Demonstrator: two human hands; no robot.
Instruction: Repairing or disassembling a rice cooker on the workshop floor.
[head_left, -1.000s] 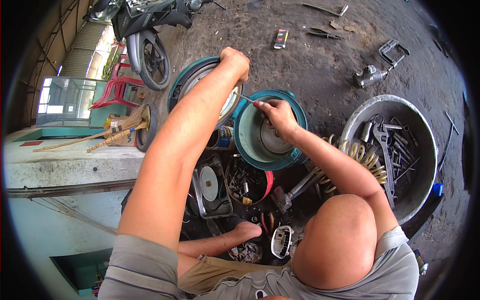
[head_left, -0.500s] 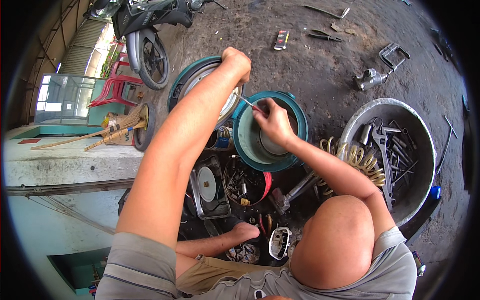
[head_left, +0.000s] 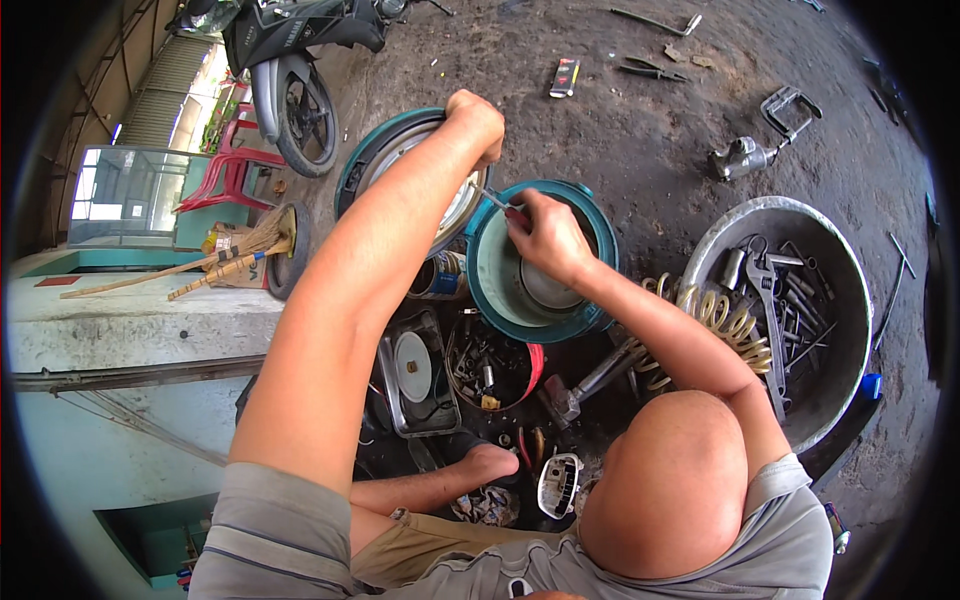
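Note:
My left hand is closed over the far-right edge of a round metal part with pale inner rings and a dark, teal-edged surround; its fingertips are hidden. My right hand grips the red handle of a slim screwdriver, whose shaft reaches left onto that round part, near its right side. Beneath the right hand is a teal bucket with a greyish inside and a round inner piece, partly covered by the hand. A tin can stands between and below the two round vessels.
A large grey basin of wrenches and sockets, cream coils, a hammer, a metal tray and a red-rimmed container surround me. Beyond are pliers, a clamp tool, a motorbike, red chairs and brooms.
My right hand has rotated, showing more of its back, with its fingers drawn slightly up and left along the screwdriver. My left hand has shifted very slightly, staying on the round part's edge.

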